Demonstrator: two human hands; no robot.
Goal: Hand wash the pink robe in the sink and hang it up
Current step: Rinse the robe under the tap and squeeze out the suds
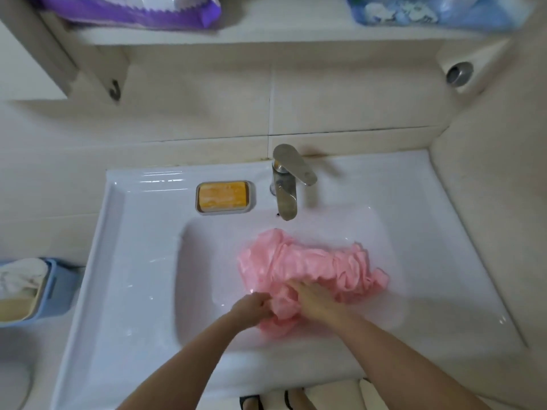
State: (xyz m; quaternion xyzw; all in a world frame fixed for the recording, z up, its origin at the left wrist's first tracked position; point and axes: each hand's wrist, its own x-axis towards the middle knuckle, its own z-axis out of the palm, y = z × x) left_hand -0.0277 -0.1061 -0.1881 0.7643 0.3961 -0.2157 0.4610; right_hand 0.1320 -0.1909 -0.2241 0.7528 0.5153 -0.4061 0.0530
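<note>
Holding the pink robe [310,258], the white sink [124,232] abuts beige tiles [192,108].

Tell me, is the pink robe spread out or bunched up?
Bunched up: the pink robe lies in crumpled, gathered folds inside the sink basin.

Top edge crops the purple bag [133,13] and blue bag [429,10]; left edge crops the blue basket [59,291].
</note>
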